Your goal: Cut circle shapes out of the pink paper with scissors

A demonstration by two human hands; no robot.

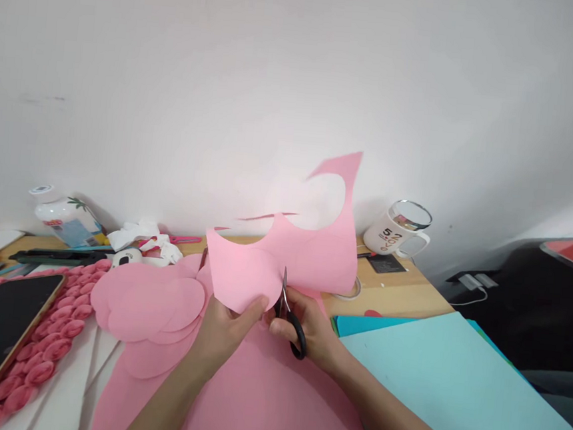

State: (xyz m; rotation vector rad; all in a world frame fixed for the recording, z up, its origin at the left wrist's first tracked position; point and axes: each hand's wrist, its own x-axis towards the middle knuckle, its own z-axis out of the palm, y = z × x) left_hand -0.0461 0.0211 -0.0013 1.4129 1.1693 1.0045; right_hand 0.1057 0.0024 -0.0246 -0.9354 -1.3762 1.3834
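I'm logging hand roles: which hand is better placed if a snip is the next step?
Probably the right hand: it holds the scissors right at the pink sheet. The left hand pinches the sheet's lower edge, so it seems better placed to steady it.

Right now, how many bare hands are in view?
2: the left hand holds the partly cut pink paper sheet; the right hand holds black-handled metal scissors, blades at the sheet.

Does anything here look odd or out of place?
The crumpled white wad beside the bottle looks untidy. The pink sheet has curved pieces missing, but the scissors in the right hand probably explain that.
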